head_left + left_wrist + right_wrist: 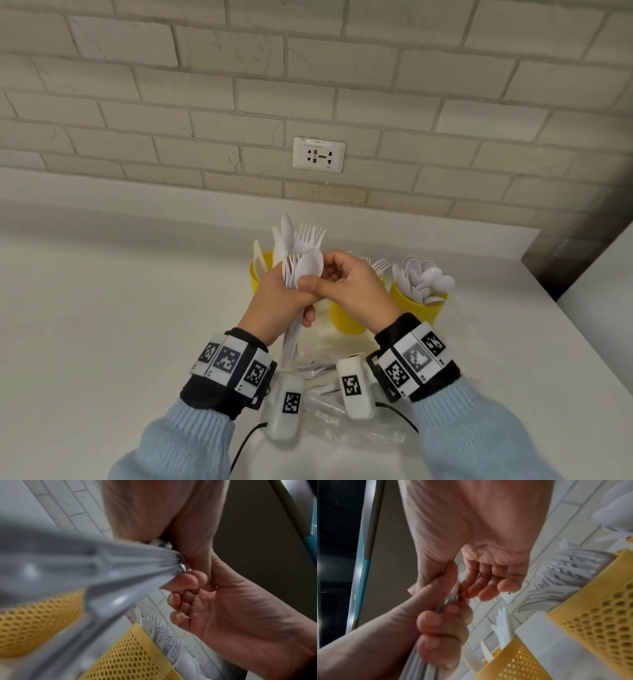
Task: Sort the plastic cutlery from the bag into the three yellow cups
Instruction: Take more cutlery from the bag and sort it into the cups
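Pale brick wall with a socket plate fills the upper half of the head view; a white desk runs below it.

Three yellow cups are seen mid-frame. Left cup, partly hidden behind the hands, holds knives. Middle cup holds forks, seen more plainly in the right wrist view. Right cup is packed with spoons. A clear plastic bag lies crumpled at lower centre between the wrists, with some white pieces on or in it.

A mixed bundle of cutlery, spoons and forks at least, is held upright at centre frame. Left hand: grip wrapped tight round the bundle's handles. Right hand: thumb and forefinger pinched at the front spoon, remaining fingers loosely curled.

Step judged in hand: one spoon being singled out of the bundle. Sorting seems well along, given the full cups.

Next move would call for the spoon to be drawn free without dragging neighbours loose, then carried to the right of frame and dropped handle-down into the spoon cup. Left grip should be kept firm meanwhile.
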